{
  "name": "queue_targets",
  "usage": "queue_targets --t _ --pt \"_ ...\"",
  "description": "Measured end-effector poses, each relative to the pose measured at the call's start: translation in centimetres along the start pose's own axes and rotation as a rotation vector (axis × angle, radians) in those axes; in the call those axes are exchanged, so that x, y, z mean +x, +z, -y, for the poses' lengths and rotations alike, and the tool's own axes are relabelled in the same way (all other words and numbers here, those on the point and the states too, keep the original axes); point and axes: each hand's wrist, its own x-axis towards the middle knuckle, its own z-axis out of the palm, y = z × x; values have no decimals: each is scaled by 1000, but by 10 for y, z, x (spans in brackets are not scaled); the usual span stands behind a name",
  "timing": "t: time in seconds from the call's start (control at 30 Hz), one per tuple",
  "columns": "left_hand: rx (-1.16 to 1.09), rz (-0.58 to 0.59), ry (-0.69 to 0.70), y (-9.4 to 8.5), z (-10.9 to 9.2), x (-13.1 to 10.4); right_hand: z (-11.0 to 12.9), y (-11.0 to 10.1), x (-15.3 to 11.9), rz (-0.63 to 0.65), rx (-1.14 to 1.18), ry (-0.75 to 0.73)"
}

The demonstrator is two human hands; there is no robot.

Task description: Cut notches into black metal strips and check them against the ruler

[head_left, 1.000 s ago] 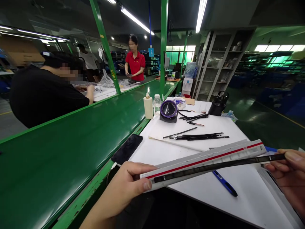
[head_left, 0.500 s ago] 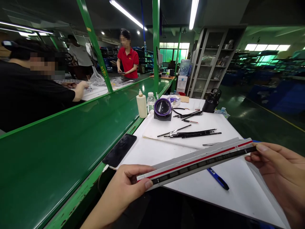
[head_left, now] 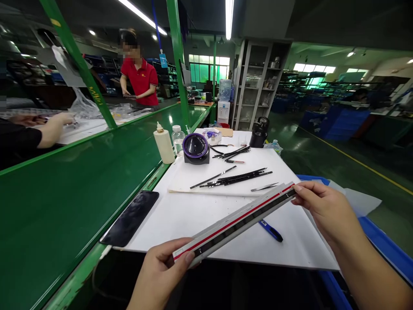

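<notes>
A long, narrow grey bar (head_left: 222,224) with a red line and a black strip along its face is held above the front of the white table (head_left: 206,211). My left hand (head_left: 163,269) pinches its near left end between thumb and fingers. At the far right end, my right hand (head_left: 325,211) grips it the same way. The bar slants up to the right. A blue marker pen (head_left: 272,231) lies beneath it, partly covered. Just beyond the bar rest tweezers (head_left: 264,187) and a pile of thin black strips (head_left: 240,177).
A phone (head_left: 130,218) lies at the table's left edge, beside the green conveyor (head_left: 97,206). Further back stand a round black-and-purple device (head_left: 195,145), a cream bottle (head_left: 164,145) and more black strips (head_left: 234,152). A blue bin (head_left: 383,245) is at right. Co-workers are across the conveyor.
My view has swung to the right, so the table and the co-workers sit further left. The bar slants more steeply, and the tweezers show more fully. Both hands keep their hold.
</notes>
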Motion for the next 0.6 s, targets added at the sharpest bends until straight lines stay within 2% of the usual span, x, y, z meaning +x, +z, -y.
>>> queue_targets --t 0.07,0.3,0.43,0.6 --pt "22 -14 22 0 0 1 -2 -3 1 23 1 49" --pt "-11 -128 47 11 -5 3 0 -1 2 35 63 49" --pt "-41 -211 98 19 -13 0 7 -1 -3 26 -52 -10" --pt "-34 -176 69 19 -7 0 15 -2 -3 11 -251 -116"
